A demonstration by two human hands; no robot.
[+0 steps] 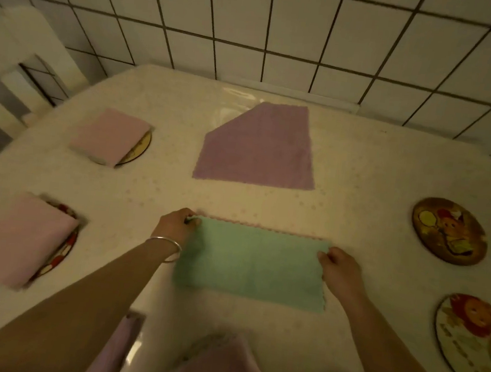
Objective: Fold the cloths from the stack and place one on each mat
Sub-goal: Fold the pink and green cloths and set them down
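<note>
A green cloth lies folded in half in front of me, with a pink edge showing along its far side. My left hand pinches its far left corner. My right hand pinches its far right corner. A purple cloth lies flat further back, one corner turned in. Folded pink cloths rest on two round mats at the left. Two round picture mats at the right carry nothing.
The table has a pale dotted cover and meets a white tiled wall at the back. A white chair stands at the far left. More purplish cloths lie at the near edge, below my arms.
</note>
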